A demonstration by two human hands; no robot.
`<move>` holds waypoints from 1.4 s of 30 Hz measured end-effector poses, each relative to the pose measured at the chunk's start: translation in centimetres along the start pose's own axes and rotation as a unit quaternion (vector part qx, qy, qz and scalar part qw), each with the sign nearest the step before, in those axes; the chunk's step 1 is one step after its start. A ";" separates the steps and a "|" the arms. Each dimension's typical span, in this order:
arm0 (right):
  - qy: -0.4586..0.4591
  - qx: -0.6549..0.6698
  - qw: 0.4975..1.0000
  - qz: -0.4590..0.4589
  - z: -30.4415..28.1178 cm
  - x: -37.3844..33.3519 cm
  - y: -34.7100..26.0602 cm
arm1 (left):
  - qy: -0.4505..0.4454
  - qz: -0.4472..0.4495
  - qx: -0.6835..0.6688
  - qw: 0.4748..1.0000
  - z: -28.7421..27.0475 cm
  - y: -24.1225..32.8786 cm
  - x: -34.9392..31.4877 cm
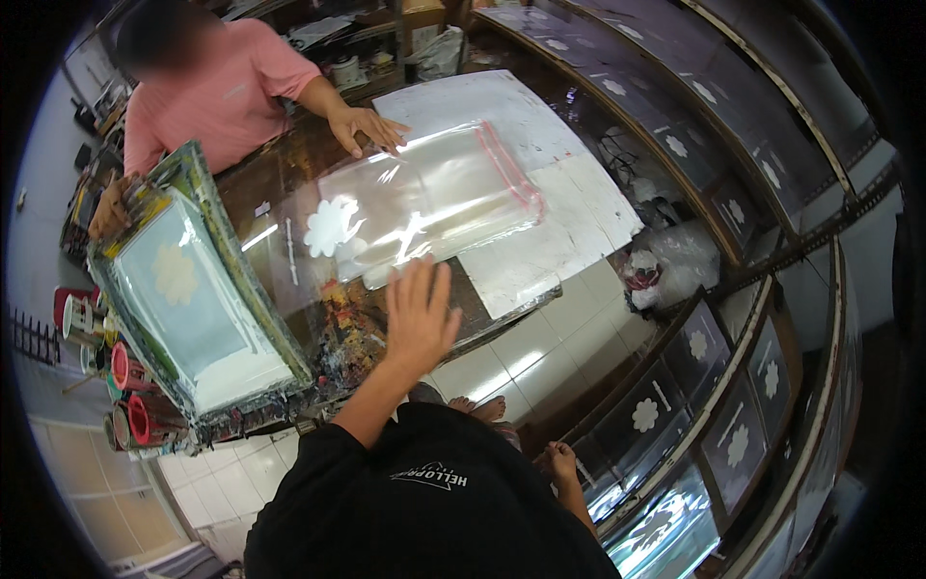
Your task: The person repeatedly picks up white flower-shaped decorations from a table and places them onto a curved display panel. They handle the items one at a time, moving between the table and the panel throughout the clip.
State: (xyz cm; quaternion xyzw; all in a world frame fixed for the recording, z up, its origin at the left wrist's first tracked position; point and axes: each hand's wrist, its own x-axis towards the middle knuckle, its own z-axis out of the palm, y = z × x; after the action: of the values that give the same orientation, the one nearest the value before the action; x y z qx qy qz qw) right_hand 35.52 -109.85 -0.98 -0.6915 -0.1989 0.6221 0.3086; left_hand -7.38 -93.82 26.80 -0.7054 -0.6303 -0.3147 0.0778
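My left hand [422,314] is open, its fingers spread at the near edge of a stack of clear plastic sheets [449,183] on the work table. A white flower shape [330,230] shows near the left end of the clear plastic. My right hand [560,459] hangs low by the drying rack, its fingers curled; what they hold, if anything, I cannot make out. Across the table, a co-worker's hand [367,127] lies at the far edge of the sheets. Their other hand [111,210] grips the tilted screen-printing frame [253,265], whose mesh carries a pale flower.
A white board [569,217] lies under the sheets' right end. Racks with flower-printed sheets [644,417] stand at the right and the far right. Paint tubs [154,420] crowd the left, beside the frame. A clear plastic bag [680,261] sits beyond the board.
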 end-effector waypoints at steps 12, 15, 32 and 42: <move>-0.008 -0.044 0.999 0.005 1.8 -1.0 -2.8 | -0.116 0.011 0.146 0.982 9.8 -5.0 6.0; -0.036 0.019 0.998 -0.055 3.5 -2.9 -7.3 | -0.069 0.064 0.129 0.987 9.2 -2.9 5.6; -0.180 -0.205 0.917 -0.291 12.7 -6.7 -37.9 | -0.167 0.317 -0.041 0.933 3.7 15.9 0.2; 0.018 -0.555 0.741 -0.376 2.0 -25.6 -53.8 | -0.002 0.359 -0.342 0.868 -4.0 19.1 3.8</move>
State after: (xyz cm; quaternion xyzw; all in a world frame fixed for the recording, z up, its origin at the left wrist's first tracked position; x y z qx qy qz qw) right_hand 35.64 -87.10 54.09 -0.6202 -0.7477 0.2227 0.0822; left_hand 9.23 -96.34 37.48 -0.8663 -0.1867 -0.4591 -0.0623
